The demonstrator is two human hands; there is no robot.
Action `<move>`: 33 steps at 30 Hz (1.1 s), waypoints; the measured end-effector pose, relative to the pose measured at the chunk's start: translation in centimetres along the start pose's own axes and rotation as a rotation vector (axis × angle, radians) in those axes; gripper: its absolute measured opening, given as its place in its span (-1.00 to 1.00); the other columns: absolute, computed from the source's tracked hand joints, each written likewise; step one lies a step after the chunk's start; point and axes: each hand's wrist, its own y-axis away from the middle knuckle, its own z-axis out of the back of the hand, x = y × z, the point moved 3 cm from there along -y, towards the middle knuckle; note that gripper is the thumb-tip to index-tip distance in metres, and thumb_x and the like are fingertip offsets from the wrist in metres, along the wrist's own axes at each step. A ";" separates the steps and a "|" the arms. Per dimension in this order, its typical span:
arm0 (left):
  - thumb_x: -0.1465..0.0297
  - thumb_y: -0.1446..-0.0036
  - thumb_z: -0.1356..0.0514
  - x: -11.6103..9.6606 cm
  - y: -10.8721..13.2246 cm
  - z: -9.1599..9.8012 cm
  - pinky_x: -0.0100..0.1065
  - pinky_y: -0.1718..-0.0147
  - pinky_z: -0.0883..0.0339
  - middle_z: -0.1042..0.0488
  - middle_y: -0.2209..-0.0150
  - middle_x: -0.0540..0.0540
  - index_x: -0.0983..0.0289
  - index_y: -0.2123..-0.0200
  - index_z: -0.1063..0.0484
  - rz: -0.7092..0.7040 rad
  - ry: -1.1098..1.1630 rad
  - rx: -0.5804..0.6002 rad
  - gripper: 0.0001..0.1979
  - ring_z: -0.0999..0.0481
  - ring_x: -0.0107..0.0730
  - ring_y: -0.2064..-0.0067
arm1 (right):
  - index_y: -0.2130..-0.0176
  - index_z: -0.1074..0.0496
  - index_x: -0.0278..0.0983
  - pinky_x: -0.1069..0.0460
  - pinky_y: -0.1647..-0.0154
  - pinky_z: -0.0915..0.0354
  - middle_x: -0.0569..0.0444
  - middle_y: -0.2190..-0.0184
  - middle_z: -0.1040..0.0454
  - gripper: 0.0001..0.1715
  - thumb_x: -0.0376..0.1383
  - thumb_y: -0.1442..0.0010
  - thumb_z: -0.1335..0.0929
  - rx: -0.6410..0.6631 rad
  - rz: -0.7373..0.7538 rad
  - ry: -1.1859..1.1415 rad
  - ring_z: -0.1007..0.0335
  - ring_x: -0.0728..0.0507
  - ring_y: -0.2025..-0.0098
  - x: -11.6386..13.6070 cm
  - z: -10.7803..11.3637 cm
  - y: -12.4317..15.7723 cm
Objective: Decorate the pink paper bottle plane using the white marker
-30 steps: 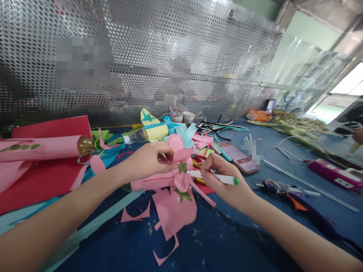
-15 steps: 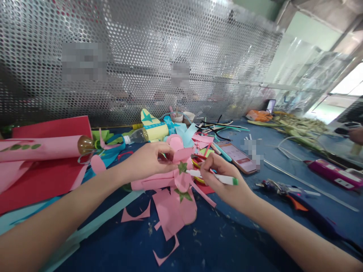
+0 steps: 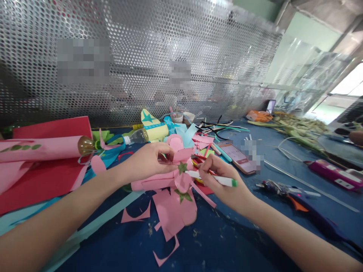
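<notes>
A white marker with a green end [image 3: 227, 181] is gripped in my right hand [image 3: 219, 172]. Its tip meets the pink paper fin just beside a green star [image 3: 182, 167]. My left hand [image 3: 159, 158] is closed on the upper part of the pink paper piece [image 3: 183, 155], steadying it; some of its fingers are hidden. That piece joins a pink paper-wrapped tube [image 3: 153, 182] lying sideways. Below it, a second green star [image 3: 183, 195] sits on another pink fin [image 3: 188, 211]. Yellow-handled scissors [image 3: 195, 162] lie partly behind my right hand.
Pink scraps [image 3: 136, 212] lie in front. To the left are a second pink-wrapped bottle [image 3: 56, 147] and red paper [image 3: 53, 185]. A yellow-wrapped bottle [image 3: 157, 132] stands behind. On the right lie a phone [image 3: 238, 156], a hot glue gun [image 3: 300, 204] and a purple power strip [image 3: 334, 173].
The marker's tip has shifted very slightly left along the star's edge, and its green end has dipped a little. My left hand stays where it was.
</notes>
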 end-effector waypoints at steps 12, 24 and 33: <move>0.31 -0.16 -0.13 0.5 0.8 3.7 -0.30 0.13 -0.38 -0.63 0.17 0.11 0.27 0.17 -0.57 0.213 0.015 -0.154 -0.72 -0.59 -0.25 0.16 | 0.53 -0.23 -0.20 0.08 0.52 -0.18 0.24 0.72 -0.16 -0.71 -0.22 -0.20 -0.28 -0.421 -0.147 -0.541 -0.13 -0.01 0.62 -0.5 2.0 -0.9; 0.17 -0.09 -0.22 0.4 1.8 2.5 -0.31 0.22 -0.33 -0.56 0.04 0.17 0.25 -0.04 -0.42 0.332 -0.082 0.206 -0.53 -0.55 -0.14 0.11 | 0.33 -0.40 -0.19 -0.04 0.29 -0.38 0.04 0.43 -0.49 -0.60 0.07 -0.24 -0.28 -0.096 -0.129 0.020 -0.44 -0.16 0.36 -2.1 0.4 -0.8; -0.08 0.15 -0.33 -0.1 2.4 2.7 -0.26 0.17 -0.30 -0.50 -0.04 0.25 0.23 -0.23 -0.26 0.348 -0.087 0.354 -0.09 -0.51 0.08 0.03 | 0.23 -0.38 -0.14 -0.05 0.19 -0.39 0.05 0.33 -0.51 -0.68 0.00 -0.30 -0.22 0.032 -0.051 0.117 -0.47 -0.16 0.26 -2.5 -0.2 -0.2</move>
